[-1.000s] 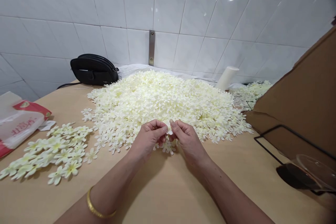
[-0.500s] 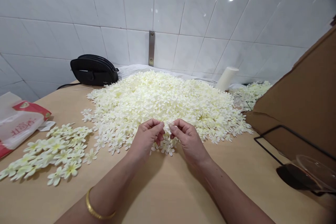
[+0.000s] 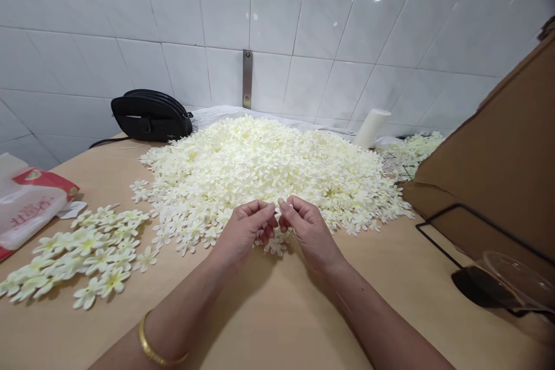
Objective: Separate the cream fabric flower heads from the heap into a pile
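A large heap of white artificial flowers with pale yellow centres (image 3: 264, 156) covers the middle of the table. At its near edge, my left hand (image 3: 243, 232) is pinched closed, thumb against forefinger. Opposite it, my right hand (image 3: 311, 234) makes a similar pinch, and the fingertips of both hands nearly meet. Whatever sits between the fingers is too small and too hidden to name. Just below the fingertips lie loose flowers (image 3: 275, 244) from the heap's front. A gold bangle (image 3: 151, 347) circles my left wrist.
Left of the heap lies a smaller group of flowers (image 3: 93, 254), with a red-and-white plastic packet (image 3: 37, 208) beyond. A black bag (image 3: 151, 118) stands at the back. To the right are a white roll (image 3: 372, 129), a cardboard box (image 3: 489, 156) and dark glasses (image 3: 481, 288).
My hands have drawn closer together, the fingertips now almost touching. The whole view has shifted slightly, with the surroundings sitting a little further left.
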A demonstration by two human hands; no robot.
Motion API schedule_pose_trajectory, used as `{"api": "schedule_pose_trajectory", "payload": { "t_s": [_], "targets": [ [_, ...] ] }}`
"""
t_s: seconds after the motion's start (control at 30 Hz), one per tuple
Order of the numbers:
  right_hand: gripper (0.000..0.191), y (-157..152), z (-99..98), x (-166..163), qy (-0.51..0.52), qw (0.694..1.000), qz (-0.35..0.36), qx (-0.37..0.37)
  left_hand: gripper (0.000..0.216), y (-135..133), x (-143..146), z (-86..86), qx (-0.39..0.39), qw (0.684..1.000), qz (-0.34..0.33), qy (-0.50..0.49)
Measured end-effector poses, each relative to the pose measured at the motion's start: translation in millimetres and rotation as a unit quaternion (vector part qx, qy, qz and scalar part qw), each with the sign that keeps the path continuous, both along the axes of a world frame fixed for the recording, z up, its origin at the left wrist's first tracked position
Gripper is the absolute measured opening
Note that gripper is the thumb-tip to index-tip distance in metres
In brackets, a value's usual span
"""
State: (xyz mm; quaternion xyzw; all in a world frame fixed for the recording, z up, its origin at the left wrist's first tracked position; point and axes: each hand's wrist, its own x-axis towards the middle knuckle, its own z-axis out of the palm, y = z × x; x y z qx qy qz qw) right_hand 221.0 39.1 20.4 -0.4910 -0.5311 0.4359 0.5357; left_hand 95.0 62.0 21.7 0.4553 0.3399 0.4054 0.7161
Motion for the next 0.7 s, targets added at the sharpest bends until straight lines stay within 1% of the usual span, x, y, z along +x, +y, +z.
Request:
{"api": "schedule_pose_trajectory", "payload": {
  "t_s": [0.07, 0.17, 0.27, 0.37, 0.43, 0.5, 0.6, 0.63, 0.7],
  "targets": [
    [0.037, 0.5, -1.1, 0.5, -0.009, 1.0, 0.003, 0.006, 0.02, -0.3, 0.1, 0.6, -0.006, 1.0, -0.008, 0.0],
    [0.039, 1.4, -1.6, 0.2, -0.02, 1.0, -0.009, 0.012, 0.019, 0.2, 0.3, 1.3, -0.014, 1.0, 0.018, -0.004],
    [0.032, 2.7, -1.7, -0.1, -0.002, 1.0, -0.023, 0.016, 0.017, 0.6, 0.9, 1.8, -0.008, 0.998, 0.065, -0.003],
    [0.023, 4.4, -2.6, 1.6, 0.018, 0.999, -0.022, 0.02, 0.017, 1.0, 1.4, 1.3, 0.005, 0.996, 0.086, 0.024],
    [0.021, 5.2, -2.9, 3.5, 0.023, 0.999, -0.019, 0.018, 0.018, 1.6, 1.4, 0.7, 0.006, 0.996, 0.087, 0.028],
    [0.019, 5.1, -2.2, 5.1, 0.017, 1.0, -0.011, 0.02, 0.02, 2.6, 1.0, 0.4, -0.014, 0.997, 0.079, 0.007],
    [0.018, 3.3, 0.6, 5.5, -0.021, 0.999, 0.009, 0.038, 0.024, 3.8, 0.1, 0.1, -0.049, 0.997, 0.048, -0.021],
    [0.018, 2.6, 1.7, 5.1, -0.035, 0.998, 0.014, 0.042, 0.024, 3.9, -0.2, 0.1, -0.048, 0.998, 0.04, -0.021],
    [0.019, 1.5, 3.5, 4.1, -0.054, 0.997, 0.017, 0.048, 0.023, 3.5, -0.5, 0.0, -0.029, 0.998, 0.045, -0.012]
  ]
}}
